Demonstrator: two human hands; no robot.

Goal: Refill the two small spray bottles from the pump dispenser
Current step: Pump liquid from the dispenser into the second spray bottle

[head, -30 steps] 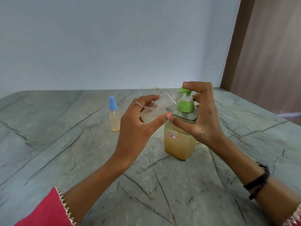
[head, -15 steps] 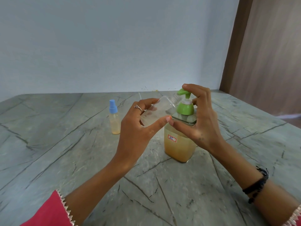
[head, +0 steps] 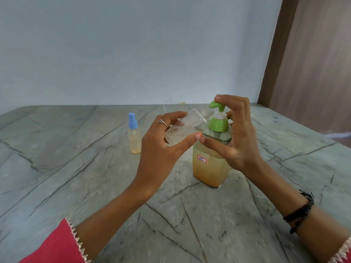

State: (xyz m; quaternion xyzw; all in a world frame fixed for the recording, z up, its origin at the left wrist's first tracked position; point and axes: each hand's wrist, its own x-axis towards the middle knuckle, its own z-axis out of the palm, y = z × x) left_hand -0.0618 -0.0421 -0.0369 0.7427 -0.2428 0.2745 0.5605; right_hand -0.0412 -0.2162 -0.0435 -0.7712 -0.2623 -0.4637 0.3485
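head view shows me both hands up at the pump dispenser (head: pixel 210 164), which stands upright on the grey veined worktop (head: pixel 76 186). i take that dispenser as my landmark. it is a square clear bottle, mostly full of amber liquid, with a small red-bordered label (head: pixel 201 159) on its near face and a green pump head (head: pixel 218 118) on top.

my left hand (head: pixel 161 149) is curled around an uncapped clear spray bottle (head: pixel 187 126), thumb on the near side and fingers (head: pixel 171 117) over the far side. the bottle is tilted, its threaded neck pointing up toward the green nozzle, just beside the pump head; i cannot tell whether they touch. it looks nearly empty. a ring sits on one finger of that hand.

my right hand (head: pixel 237 141) wraps the dispenser's top from the right, fingertips resting on the pump head, thumb reaching across the near shoulder of the bottle toward the left thumb.

left of the dispenser, well apart from it, the second spray bottle (head: pixel 134 135) stands upright with its blue cap on, holding pale amber liquid.

a black bracelet (head: pixel 302 211) circles the right wrist; a red sleeve (head: pixel 55 245) covers the left forearm.
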